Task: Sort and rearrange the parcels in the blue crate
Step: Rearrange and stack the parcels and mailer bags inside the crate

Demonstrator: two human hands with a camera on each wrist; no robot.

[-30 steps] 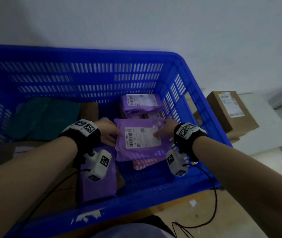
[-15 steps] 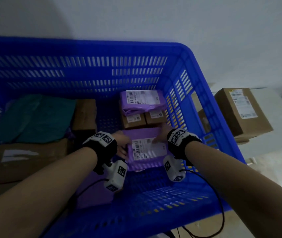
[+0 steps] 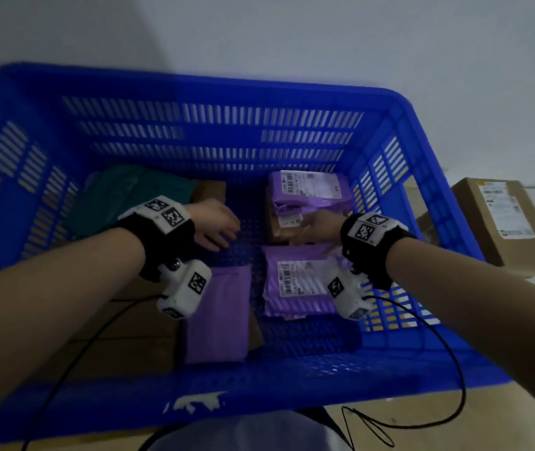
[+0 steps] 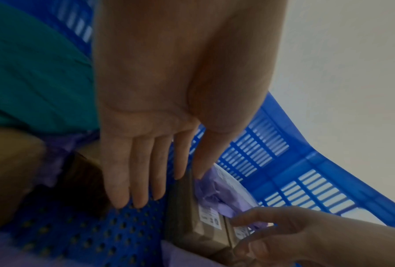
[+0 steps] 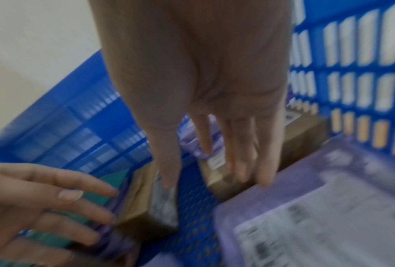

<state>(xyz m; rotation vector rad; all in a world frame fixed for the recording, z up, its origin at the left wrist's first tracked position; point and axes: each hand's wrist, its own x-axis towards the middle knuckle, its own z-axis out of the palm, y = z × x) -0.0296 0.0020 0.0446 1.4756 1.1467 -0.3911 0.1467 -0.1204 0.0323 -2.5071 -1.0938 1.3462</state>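
Both of your hands were empty with fingers straight and relaxed. From the head view, your left hand [image 3: 214,227] hovered over the bare perforated floor of the blue crate [image 3: 214,102], and your right hand [image 3: 316,227] reached toward the small brown boxes [image 3: 284,227] against the right wall. A second earlier both hands held the labelled purple parcel [image 3: 298,279]; now it lay flat on the crate floor by the right wall, label up, just in front of those boxes, so that placement looked finished and a next parcel was probably being chosen. Another purple mailer [image 3: 308,193] sat on top of the boxes, a plain purple parcel [image 3: 217,317] lay nearer you, and a teal bag [image 3: 129,203] filled the far left. A cardboard box [image 3: 503,222] stood outside the crate.

Your left wrist view showed the left palm flat, fingers [image 4: 132,180] extended together, none curled round anything, above the crate floor beside a brown box [image 4: 191,222].

Your right wrist view, blurred, showed the right fingers [image 5: 242,159] pointing down at the boxes, whether touching I cannot tell.

White shipping labels carried barcodes, but no writing was legible.
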